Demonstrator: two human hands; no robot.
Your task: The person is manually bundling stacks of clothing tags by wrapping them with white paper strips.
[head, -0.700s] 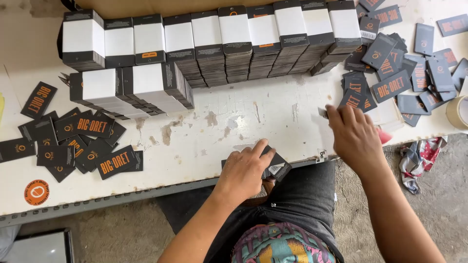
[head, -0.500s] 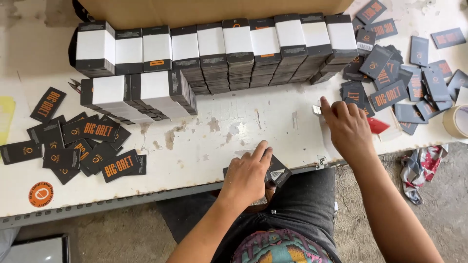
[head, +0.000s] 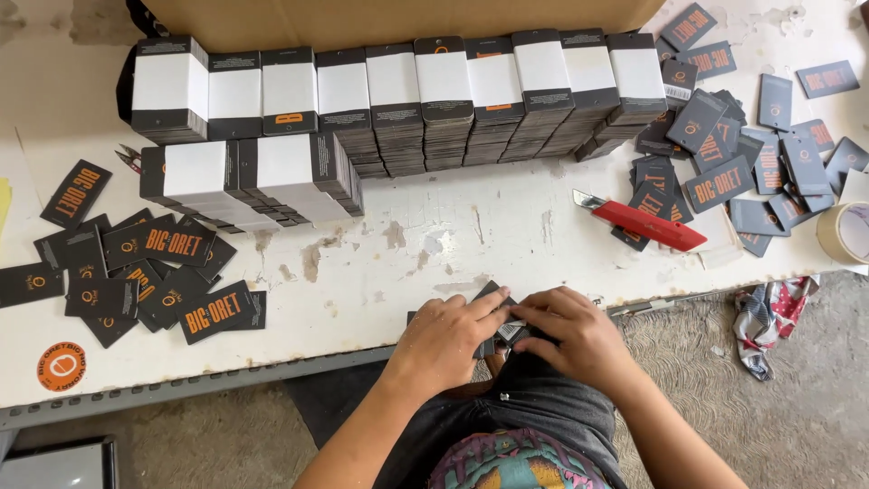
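Observation:
My left hand (head: 444,337) and my right hand (head: 570,333) meet at the front edge of the white table (head: 453,226), both closed around a small stack of dark cards (head: 500,324). The stack rests partly on the table edge and partly over my lap. Fingers cover most of it, so only its top corner and a pale patch show. A red box cutter (head: 644,223) lies on the table to the right of my hands, blade end pointing left.
Banded stacks of dark cards (head: 398,100) line the back of the table against a cardboard box (head: 398,18). Loose dark cards (head: 136,263) lie at left and more loose dark cards (head: 742,154) at right. A tape roll (head: 846,231) sits far right, a rag (head: 765,312) on the floor.
My right hand left the loose cards at right and came down to the table edge, joining my left hand on the small stack. The red cutter it covered now lies in view.

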